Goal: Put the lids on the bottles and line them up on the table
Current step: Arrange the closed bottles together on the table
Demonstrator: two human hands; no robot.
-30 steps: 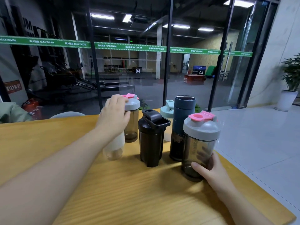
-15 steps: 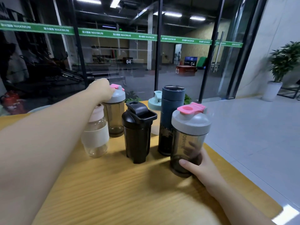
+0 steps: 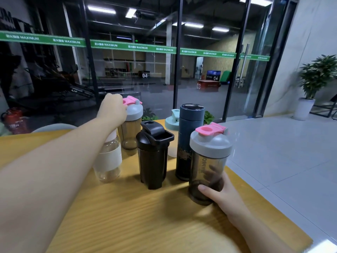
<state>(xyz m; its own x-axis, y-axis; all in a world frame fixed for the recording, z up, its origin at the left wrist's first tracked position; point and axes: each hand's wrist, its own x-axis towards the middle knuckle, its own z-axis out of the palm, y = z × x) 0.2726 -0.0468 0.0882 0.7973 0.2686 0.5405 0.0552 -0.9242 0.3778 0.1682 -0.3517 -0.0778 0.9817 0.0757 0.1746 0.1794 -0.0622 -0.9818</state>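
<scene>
Left hand (image 3: 113, 110): grips grey lid of far smoky shaker (image 3: 129, 132).
Right hand (image 3: 221, 195): wraps base of near smoky shaker (image 3: 207, 161).

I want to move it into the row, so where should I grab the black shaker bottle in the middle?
Probably wrap the black shaker bottle around its mid-body, coming from the near side. Its flip cap stands open on top, so the lid offers a poor hold, and the blue tumbler and clear bottle crowd both flanks.

Smoky shaker (image 3: 207, 170) in the right hand (image 3: 221, 195): grey lid, pink cap. Beside it a navy flask (image 3: 189, 141) and black bottle (image 3: 154, 157). Yellow wood-grain surface (image 3: 145, 225).
</scene>
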